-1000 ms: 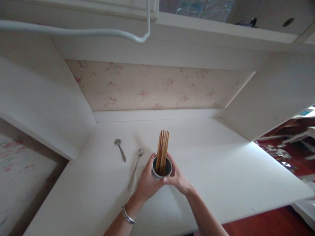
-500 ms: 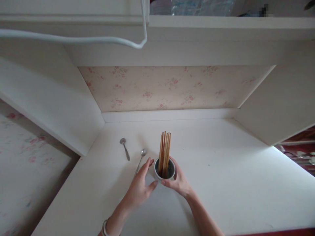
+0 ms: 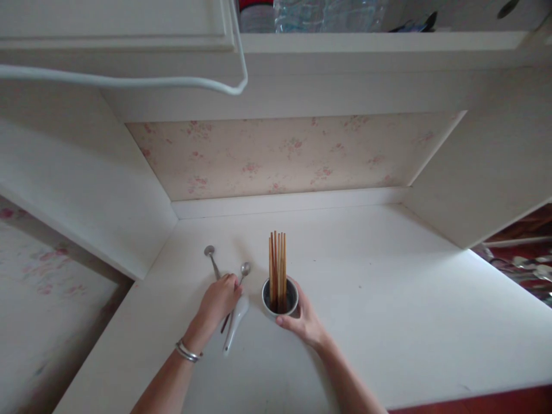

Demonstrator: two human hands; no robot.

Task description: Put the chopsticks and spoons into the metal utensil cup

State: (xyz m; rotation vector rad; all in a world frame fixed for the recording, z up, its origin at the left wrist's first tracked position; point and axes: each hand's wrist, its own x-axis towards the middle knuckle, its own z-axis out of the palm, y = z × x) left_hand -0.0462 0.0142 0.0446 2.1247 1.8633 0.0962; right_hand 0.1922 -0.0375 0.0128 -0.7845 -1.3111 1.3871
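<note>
My right hand (image 3: 304, 319) is wrapped around the right side of a round cup (image 3: 267, 307), its thumb along the near rim. Several wooden chopsticks (image 3: 278, 270) stand upright in the cup, leaning together. To the left, my left hand (image 3: 219, 296) has its fingers curled closed on the handle of a long metal spoon (image 3: 245, 269); the fingertips are partly hidden. A dark-ended handle shows below that hand. Close beside it lies a white ceramic spoon (image 3: 237, 322). Just beyond the hand is another metal spoon (image 3: 210, 252), its handle end covered by my fingers.
All of this rests on a white tabletop (image 3: 345, 333) inside a nook with side panels. Floral wallpaper (image 3: 293, 155) covers the back. A white cable (image 3: 172, 82) hangs from the cabinet above, and plastic-wrapped bottles (image 3: 323, 14) stand on the upper shelf.
My left hand has moved left from near the cup and closed at the long spoon's handle, uncovering the white spoon. The right hand still holds the cup. The view has shifted slightly.
</note>
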